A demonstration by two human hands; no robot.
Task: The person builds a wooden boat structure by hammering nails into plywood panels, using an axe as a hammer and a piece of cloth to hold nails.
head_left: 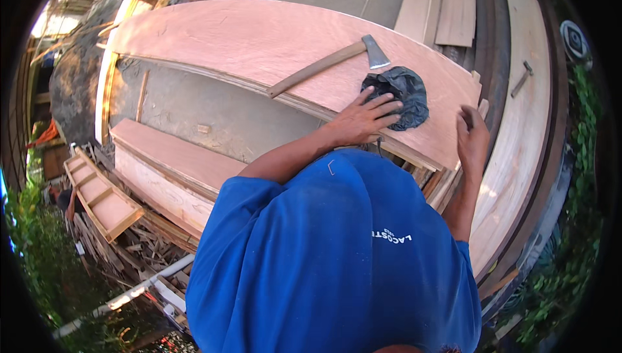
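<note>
My left hand (pixel 374 112) rests with spread fingers on a crumpled black plastic bag (pixel 408 97) near the edge of a pinkish plywood panel (pixel 220 32). An axe (pixel 324 65) with a wooden handle lies on the panel just beyond the bag. My right hand (pixel 473 129) is at the panel's right edge, its fingers curled together; what they hold, if anything, is hidden. My blue-shirted body covers the lower middle of the view.
A hammer (pixel 521 79) lies on long planks (pixel 505 178) at the right, with more boards (pixel 453 6) behind. At left are a framed panel (pixel 97 184), plywood pieces (pixel 168 159), scrap wood (pixel 123 256) and part of another person (pixel 65 201). A white pipe (pixel 129 295) crosses the lower left.
</note>
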